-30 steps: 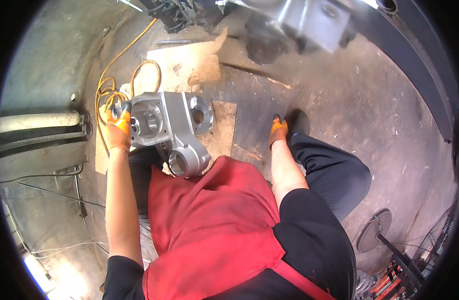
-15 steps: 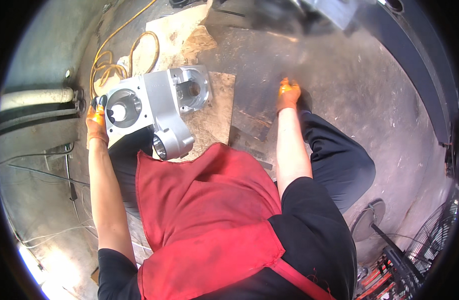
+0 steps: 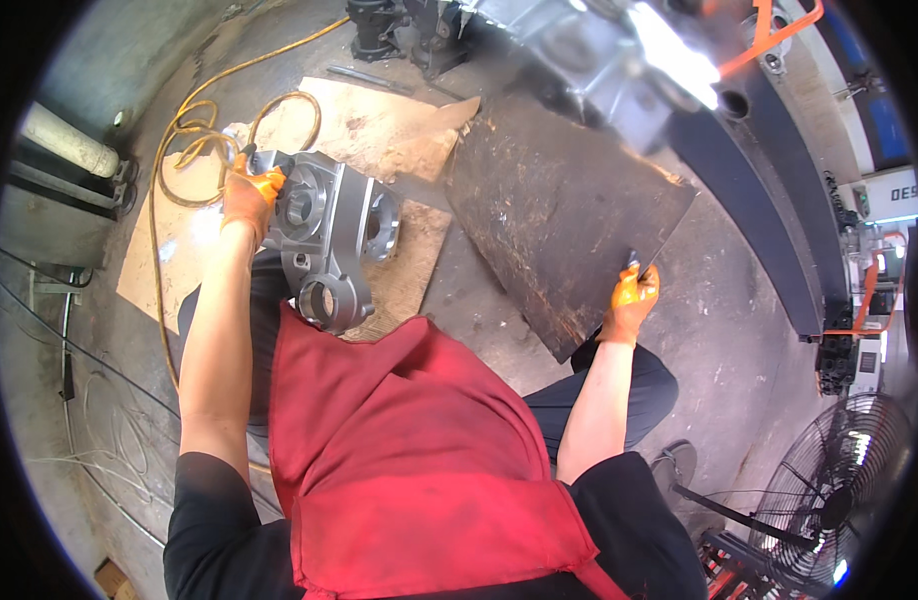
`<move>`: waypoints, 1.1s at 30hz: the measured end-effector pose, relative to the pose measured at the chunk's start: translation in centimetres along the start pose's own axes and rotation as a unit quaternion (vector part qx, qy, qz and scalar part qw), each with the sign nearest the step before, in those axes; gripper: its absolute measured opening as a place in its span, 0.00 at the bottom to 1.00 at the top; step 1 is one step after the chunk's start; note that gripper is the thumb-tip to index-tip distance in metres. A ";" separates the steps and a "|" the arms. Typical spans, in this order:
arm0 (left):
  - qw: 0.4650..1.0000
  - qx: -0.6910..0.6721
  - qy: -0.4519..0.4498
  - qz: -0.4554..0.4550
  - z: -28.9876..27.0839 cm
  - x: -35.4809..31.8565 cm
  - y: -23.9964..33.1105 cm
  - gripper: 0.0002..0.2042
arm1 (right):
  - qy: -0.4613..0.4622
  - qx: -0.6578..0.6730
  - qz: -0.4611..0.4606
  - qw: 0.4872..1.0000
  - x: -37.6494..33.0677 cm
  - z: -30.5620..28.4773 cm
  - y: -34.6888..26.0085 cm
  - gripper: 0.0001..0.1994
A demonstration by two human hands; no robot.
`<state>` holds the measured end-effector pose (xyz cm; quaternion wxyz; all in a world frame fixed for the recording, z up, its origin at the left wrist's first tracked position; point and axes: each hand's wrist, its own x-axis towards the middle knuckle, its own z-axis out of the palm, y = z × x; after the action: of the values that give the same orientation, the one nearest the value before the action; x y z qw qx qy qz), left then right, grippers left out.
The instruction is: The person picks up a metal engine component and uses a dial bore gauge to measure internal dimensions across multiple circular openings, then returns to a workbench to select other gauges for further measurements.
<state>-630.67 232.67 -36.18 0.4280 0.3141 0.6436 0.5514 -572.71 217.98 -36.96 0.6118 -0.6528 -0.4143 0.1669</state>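
The left hand (image 3: 247,195), in an orange glove, has its grip closed on the upper edge of a grey cast-metal housing (image 3: 331,240), held up over the cardboard sheet (image 3: 394,130) on the floor. The right hand (image 3: 631,297) pinches the near corner of a rusty steel plate (image 3: 559,205), tilting it off the concrete floor (image 3: 719,300). The step looks like shifting both pieces; next, each needs a steady set-down, since the housing is probably heavy for one hand.

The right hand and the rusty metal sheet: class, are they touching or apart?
Touching. The head view shows the right hand in an orange glove gripping the lower right edge of the rusty metal sheet, fingers wrapped over it.
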 end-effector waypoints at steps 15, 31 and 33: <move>0.994 0.107 0.002 0.034 0.7 -5.2 3.3 0.41 | -0.007 0.119 0.005 0.993 -7.4 4.7 -2.0 0.08; 0.958 0.272 0.091 0.019 -0.1 -4.8 3.6 0.42 | 0.113 -0.246 0.275 0.922 -4.8 10.9 21.4 0.21; 0.951 0.291 0.089 0.057 0.7 -5.0 3.3 0.41 | -0.011 -0.344 0.370 0.863 -6.3 10.5 24.2 0.26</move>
<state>-628.10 229.21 -31.98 0.2269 0.4105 0.7929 0.3891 -575.95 222.47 -63.55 0.2372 -0.9250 -0.1805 0.2355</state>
